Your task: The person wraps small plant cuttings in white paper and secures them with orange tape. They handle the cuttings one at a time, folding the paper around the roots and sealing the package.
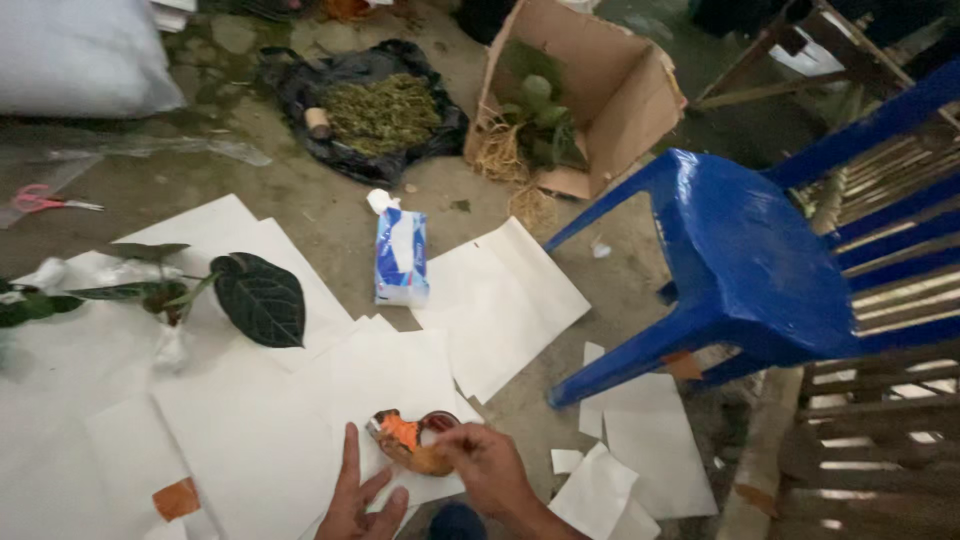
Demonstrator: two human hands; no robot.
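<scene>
Right hand [490, 462] is closed on a roll of brown packing tape [425, 445]: fingers wrap the ring from its right side, and the crumpled orange-brown loose end sticks up at the roll's left edge. Left hand [360, 505] lies flat, fingers [349, 455] spread and holding nothing, pressing a white paper sheet [270, 450] on the floor just left of the roll. Looks like the step is freeing or pulling out the tape end; judging from the grip, the next move calls for the left fingers to pinch that loose end while the right keeps the roll steady, otherwise the tape will likely fold back and stick to itself. A short torn strip of the same tape [177, 498] sits on the paper well left of the left hand. Materials: paper is matte, thin, in overlapping rectangular sheets; tape is glossy and wrinkled. Ahead of the fingers, a plant cutting with a dark, veined, heart-shaped leaf [260, 298] lies on paper, roots apparently in clear wrap. Farther ahead, a soft blue-white tissue pack [401, 258], a black plastic bag of dry moss [380, 112], and an open cardboard box [590, 90] with plants. Glossy blue plastic chair [745, 260] stands to the right. Floor is rough concrete.
</scene>
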